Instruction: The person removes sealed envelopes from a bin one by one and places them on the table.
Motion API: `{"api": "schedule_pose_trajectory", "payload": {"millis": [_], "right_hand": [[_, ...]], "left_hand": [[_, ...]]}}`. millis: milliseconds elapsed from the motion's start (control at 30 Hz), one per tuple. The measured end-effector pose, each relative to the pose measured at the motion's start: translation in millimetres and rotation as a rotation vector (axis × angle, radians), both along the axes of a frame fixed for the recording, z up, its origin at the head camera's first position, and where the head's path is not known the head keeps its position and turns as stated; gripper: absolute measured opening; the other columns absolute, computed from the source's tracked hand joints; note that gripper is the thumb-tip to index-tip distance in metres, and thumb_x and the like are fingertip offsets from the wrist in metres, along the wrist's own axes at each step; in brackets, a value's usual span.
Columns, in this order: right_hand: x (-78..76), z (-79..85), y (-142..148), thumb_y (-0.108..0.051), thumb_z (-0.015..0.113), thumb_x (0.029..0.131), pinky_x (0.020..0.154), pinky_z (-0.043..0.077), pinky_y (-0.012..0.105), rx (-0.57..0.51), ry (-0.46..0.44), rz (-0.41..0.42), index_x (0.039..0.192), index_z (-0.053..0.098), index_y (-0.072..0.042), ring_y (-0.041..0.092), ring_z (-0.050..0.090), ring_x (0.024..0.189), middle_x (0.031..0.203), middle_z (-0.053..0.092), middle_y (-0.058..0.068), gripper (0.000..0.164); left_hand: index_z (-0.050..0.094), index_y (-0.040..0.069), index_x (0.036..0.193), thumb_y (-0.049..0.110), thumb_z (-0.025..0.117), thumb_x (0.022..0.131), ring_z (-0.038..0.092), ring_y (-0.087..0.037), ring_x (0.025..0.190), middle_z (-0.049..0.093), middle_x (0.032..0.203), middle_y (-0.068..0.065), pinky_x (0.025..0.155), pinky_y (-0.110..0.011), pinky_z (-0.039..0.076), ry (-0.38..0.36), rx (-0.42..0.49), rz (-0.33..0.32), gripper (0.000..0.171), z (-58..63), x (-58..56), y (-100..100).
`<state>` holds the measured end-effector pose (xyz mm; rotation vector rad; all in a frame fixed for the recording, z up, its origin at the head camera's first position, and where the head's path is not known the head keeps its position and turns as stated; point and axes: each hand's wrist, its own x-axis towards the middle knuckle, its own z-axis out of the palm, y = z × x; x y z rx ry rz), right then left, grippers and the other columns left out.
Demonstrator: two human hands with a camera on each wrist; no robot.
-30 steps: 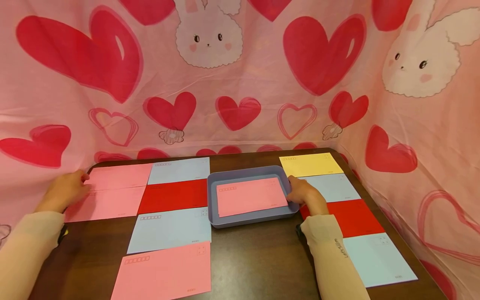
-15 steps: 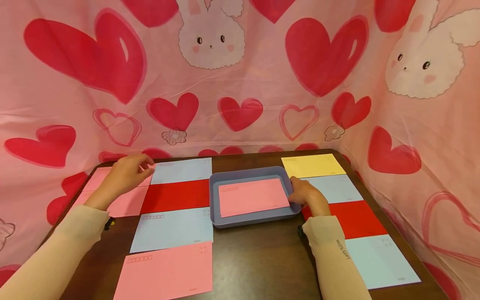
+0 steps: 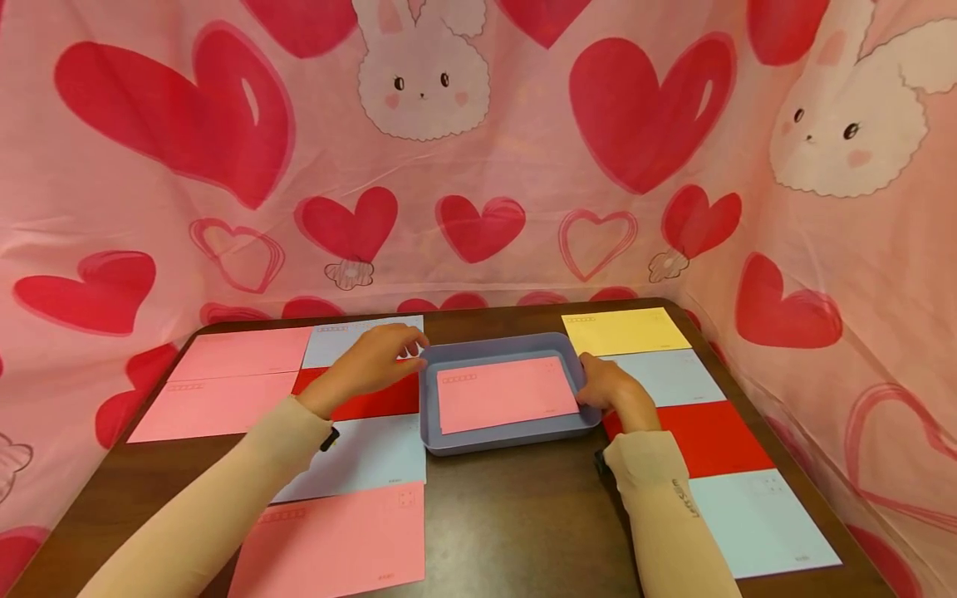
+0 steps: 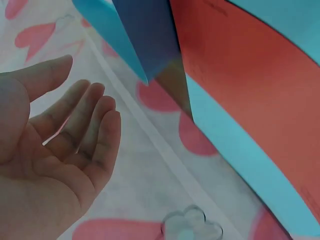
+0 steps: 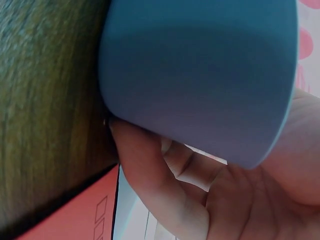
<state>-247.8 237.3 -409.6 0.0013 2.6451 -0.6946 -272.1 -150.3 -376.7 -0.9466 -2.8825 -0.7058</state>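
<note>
A blue-grey tray stands mid-table in the head view, with a pink envelope lying in it. My right hand grips the tray's right end; the right wrist view shows its fingers curled under the outer side of the tray wall. My left hand hovers at the tray's left end, over a red envelope and a light blue one. In the left wrist view its fingers are loosely bent and hold nothing. Whether its fingertips touch the tray rim, I cannot tell.
Pink envelopes lie at the far left, and another pink one at the front. Right of the tray runs a column with a yellow envelope, light blue ones and a red one. A heart-patterned cloth hangs behind the table.
My left hand has moved right, from the pink envelopes at the far left to the tray's left end. My right hand has stayed on the tray.
</note>
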Motion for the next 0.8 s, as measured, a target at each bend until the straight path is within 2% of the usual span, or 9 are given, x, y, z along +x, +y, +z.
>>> {"api": "schedule_pose_trajectory", "payload": {"millis": [200,400,567,800], "right_hand": [[-0.8,-0.4,1,-0.009,0.073,0.091,0.077,0.062,0.042,0.013,0.011,0.008,0.155,0.034,0.01,0.035,0.066,0.097,0.14,0.056,0.034,0.077],[-0.5,-0.1,1,-0.009,0.074,0.092,0.079,0.062,0.043,0.013,0.005,0.01,0.156,0.033,0.01,0.035,0.066,0.099,0.141,0.055,0.034,0.079],[-1.6,-0.9,1,-0.009,0.073,0.092,0.079,0.062,0.043,0.009,0.0,0.01,0.156,0.032,0.01,0.036,0.066,0.099,0.142,0.055,0.034,0.079],[-4.3,-2.0,0,-0.01,0.073,0.093,0.082,0.062,0.043,0.02,-0.011,0.002,0.158,0.032,0.008,0.036,0.065,0.101,0.144,0.054,0.034,0.079]], "left_hand": [[0.071,0.001,0.122,0.014,0.077,0.097,0.069,-0.028,0.1,0.074,0.108,-0.012,0.095,-0.048,0.056,-0.016,-0.071,-0.086,0.029,-13.1,-5.4,29],[0.072,-0.001,0.117,0.016,0.077,0.096,0.064,-0.025,0.089,0.071,0.096,-0.011,0.088,-0.043,0.056,-0.017,-0.158,-0.134,0.027,-24.8,-8.5,46],[0.073,0.001,0.113,0.018,0.08,0.094,0.06,-0.025,0.089,0.066,0.087,-0.006,0.087,-0.042,0.054,-0.024,-0.202,-0.095,0.026,-32.3,-11.9,54],[0.075,0.005,0.111,0.022,0.081,0.094,0.06,-0.027,0.096,0.067,0.091,-0.005,0.091,-0.043,0.054,-0.058,-0.242,-0.028,0.025,-36.3,-14.5,58]]}}
